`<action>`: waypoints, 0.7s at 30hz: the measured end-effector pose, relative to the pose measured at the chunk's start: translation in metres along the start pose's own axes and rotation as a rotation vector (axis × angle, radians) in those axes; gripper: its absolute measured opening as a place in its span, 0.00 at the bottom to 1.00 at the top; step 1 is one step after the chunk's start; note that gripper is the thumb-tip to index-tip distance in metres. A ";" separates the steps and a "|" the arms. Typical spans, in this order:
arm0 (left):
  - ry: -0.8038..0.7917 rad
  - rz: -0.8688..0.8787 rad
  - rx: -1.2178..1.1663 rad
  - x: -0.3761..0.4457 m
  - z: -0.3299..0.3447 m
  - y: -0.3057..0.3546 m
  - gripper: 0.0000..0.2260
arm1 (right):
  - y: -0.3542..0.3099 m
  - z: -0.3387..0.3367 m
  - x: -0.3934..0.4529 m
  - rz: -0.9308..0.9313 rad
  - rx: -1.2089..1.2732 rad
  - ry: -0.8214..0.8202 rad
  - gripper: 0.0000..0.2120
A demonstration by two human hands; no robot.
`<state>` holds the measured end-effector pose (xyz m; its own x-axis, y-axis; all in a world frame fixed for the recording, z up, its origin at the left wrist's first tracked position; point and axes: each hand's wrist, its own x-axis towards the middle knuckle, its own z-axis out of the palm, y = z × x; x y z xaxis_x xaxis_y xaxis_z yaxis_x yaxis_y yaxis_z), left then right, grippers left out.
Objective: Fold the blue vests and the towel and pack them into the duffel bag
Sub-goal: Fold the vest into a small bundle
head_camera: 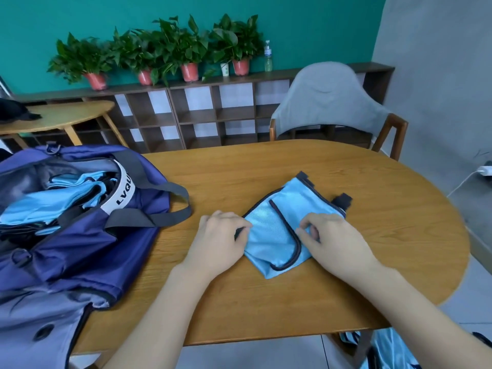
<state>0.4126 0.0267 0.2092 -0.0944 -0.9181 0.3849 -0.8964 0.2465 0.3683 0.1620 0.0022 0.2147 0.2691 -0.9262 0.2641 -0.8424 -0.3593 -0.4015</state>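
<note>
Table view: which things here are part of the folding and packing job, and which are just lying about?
Part of the job:
folded blue vest, pinched by left hand and right hand
duffel bag, open, blue vests inside
more blue fabric below the table edge

Lying about:
potted plants
bottle
grey chair
charger

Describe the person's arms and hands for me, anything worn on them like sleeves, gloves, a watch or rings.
Both forearms are bare as far as the picture shows, with no sleeve reaching into view. The left hand and the right hand wear no gloves. No watch, bracelet or ring shows on either wrist or on the fingers that can be seen. No markings or bandages are visible.
</note>
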 end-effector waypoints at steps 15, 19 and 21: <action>0.182 0.273 0.040 -0.056 0.005 0.032 0.18 | 0.016 -0.016 -0.034 -0.240 0.359 -0.146 0.24; 0.145 0.236 0.178 -0.056 0.011 0.047 0.21 | 0.014 -0.004 -0.038 -0.171 0.384 0.072 0.16; 0.157 0.204 0.190 -0.054 0.012 0.051 0.20 | 0.011 -0.005 -0.039 -0.139 0.423 0.147 0.12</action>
<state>0.3667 0.0854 0.1966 -0.2255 -0.7932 0.5657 -0.9322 0.3443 0.1113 0.1396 0.0347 0.2042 0.2711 -0.8507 0.4503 -0.5304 -0.5224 -0.6677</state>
